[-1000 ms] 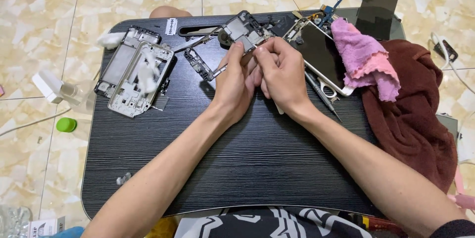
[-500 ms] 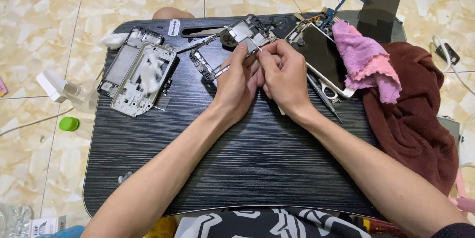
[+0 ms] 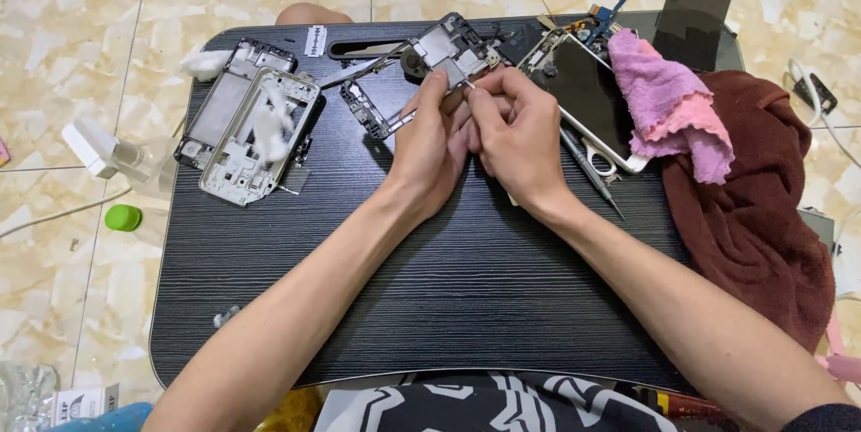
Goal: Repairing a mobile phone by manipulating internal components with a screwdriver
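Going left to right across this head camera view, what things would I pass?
Green cap → silver phone frame → left hand → right hand → phone with dark screen → pink cloth → dark red towel.

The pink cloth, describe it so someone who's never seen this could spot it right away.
Start at the black lap table and go to its far right edge, where a dark maroon towel is heaped. The pink cloth lies crumpled at the towel's upper left, overlapping a dark phone screen. It is the only bright pink, two-toned fabric there.
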